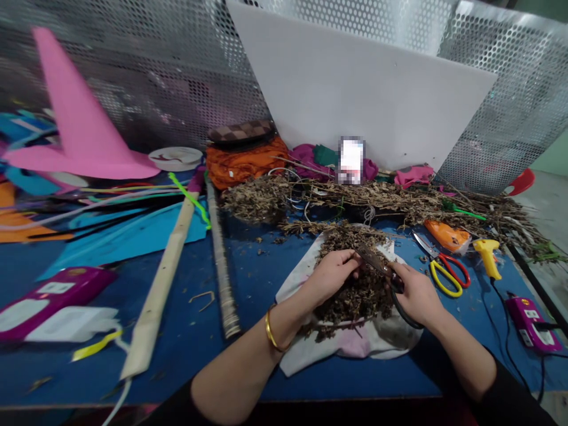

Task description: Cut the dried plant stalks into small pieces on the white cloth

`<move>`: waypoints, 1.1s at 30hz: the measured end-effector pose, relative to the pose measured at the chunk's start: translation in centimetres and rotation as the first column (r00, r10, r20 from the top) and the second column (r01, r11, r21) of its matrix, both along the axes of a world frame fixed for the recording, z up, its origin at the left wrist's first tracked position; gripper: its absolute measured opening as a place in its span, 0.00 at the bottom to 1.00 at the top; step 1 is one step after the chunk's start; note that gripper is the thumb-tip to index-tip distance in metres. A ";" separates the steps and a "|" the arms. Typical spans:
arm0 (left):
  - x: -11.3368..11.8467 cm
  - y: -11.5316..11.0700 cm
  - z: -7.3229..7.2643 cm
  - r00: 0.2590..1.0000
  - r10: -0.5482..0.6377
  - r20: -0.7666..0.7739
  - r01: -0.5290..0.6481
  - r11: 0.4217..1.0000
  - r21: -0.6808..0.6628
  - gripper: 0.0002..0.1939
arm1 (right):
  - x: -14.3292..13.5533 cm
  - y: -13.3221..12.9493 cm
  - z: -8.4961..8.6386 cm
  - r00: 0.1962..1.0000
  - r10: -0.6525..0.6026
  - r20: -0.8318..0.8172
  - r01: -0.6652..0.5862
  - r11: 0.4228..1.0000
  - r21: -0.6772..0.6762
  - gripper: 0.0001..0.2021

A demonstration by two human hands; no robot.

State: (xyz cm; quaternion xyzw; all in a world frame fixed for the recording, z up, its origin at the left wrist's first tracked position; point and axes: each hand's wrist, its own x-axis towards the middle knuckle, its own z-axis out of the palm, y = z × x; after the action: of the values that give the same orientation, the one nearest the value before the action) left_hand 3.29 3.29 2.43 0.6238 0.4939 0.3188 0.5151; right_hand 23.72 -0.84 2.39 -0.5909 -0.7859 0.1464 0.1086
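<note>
A heap of dried, crumbled brown leaves (355, 305) lies on a white cloth (306, 358) with a pinkish patch. Black-handled scissors (371, 258) are in my right hand (417, 293), their blades pointing left over the heap. Close to the blade tips is my left hand (335, 273), thumb and fingers pinched together. What it pinches is hidden among the leaves. A gold bangle (268, 329) circles my left wrist.
Dried branches (399, 198) stretch along the back. Right of the cloth lie red-and-yellow scissors (446, 274), a yellow glue gun (488, 257) and a purple power strip (532, 325). Leftward are a grey rod (222, 266), a wooden stick (162, 284) and a pink cone hat (82, 130).
</note>
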 end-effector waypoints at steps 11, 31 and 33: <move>0.3 -0.1 -0.4 0.997 -0.027 0.070 0.032 0.997 -0.069 0.13 | -0.3 -0.2 0.4 0.999 0.036 0.012 -0.035 0.998 -0.047 0.17; 0.1 0.1 -0.6 0.997 -0.058 0.053 0.067 0.982 -0.175 0.12 | -0.3 -0.1 0.2 0.993 0.055 0.106 -0.045 0.994 -0.102 0.23; 0.1 0.1 -0.6 0.997 -0.057 0.046 0.065 0.981 -0.183 0.13 | -0.2 -0.1 0.2 0.993 0.055 0.100 -0.044 0.993 -0.106 0.22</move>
State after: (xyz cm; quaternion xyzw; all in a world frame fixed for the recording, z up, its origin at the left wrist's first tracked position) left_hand 3.36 3.43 1.80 0.5818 0.4913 0.2684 0.5900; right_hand 23.51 -0.95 2.62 -0.5829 -0.7961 0.1591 0.0334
